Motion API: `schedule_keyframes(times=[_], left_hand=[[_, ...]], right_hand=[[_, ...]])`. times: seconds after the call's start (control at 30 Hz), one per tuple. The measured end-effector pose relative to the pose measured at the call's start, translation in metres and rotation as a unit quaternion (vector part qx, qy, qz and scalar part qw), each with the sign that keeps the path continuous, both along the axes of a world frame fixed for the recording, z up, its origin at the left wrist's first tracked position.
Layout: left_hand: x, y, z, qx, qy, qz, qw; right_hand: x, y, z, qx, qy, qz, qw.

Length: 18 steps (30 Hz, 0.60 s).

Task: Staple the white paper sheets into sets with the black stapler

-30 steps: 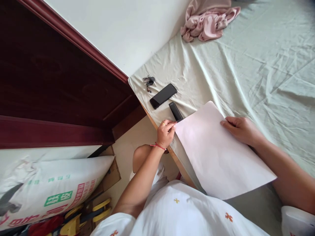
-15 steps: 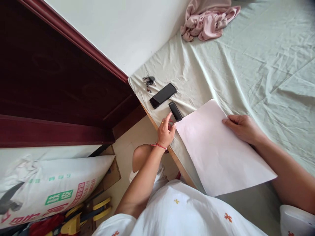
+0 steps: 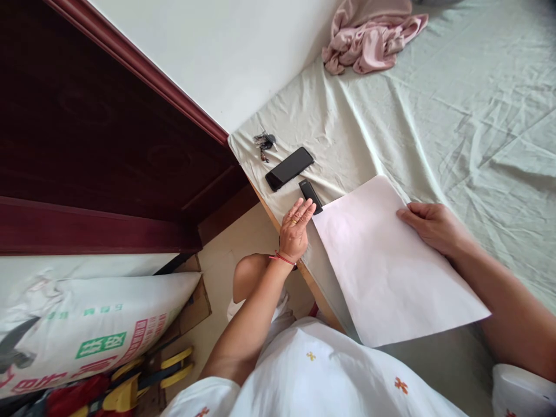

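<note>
A large white sheet of paper (image 3: 395,266) lies slanted over the edge of the cloth-covered surface and my lap. My right hand (image 3: 432,227) grips its right edge, thumb on top and fingers beneath. At the paper's upper left corner lies a small black object (image 3: 308,190) that looks like a stapler, its near end meeting the corner. My left hand (image 3: 295,229) is over that near end, back upward, fingers stretched out and close together; its thumb is hidden. Whether the fingertips press on the black object or hover just above it, I cannot tell.
A black phone (image 3: 289,168) and a bunch of keys (image 3: 266,142) lie beyond the black object on the pale green sheet (image 3: 478,116). Pink cloth (image 3: 369,43) is heaped by the wall. A printed white sack (image 3: 108,313) stands lower left, below a dark red door (image 3: 108,116).
My left hand has turned back-up and shifted right, its fingers now over the near end of the black object. My right hand and the paper have hardly moved.
</note>
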<state>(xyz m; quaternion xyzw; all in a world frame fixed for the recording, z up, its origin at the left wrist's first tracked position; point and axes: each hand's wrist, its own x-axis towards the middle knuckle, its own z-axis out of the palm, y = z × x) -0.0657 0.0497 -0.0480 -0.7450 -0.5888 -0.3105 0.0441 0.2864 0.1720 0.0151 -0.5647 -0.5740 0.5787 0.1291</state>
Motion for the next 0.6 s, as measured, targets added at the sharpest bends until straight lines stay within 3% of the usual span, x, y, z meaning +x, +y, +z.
schedule_keyframes(times=[0.2,0.6], left_hand=[[-0.0006,-0.0003,-0.0017,-0.037,0.008,0.022,0.999],[0.0013,-0.001,0.0017,-0.04,0.015,0.047,0.998]], right_hand=[[0.0017,0.001,0.0013,0.005,-0.01,-0.003,1.0],[0.0038,0.0023,-0.0034,0.005,-0.012,0.007,1.0]])
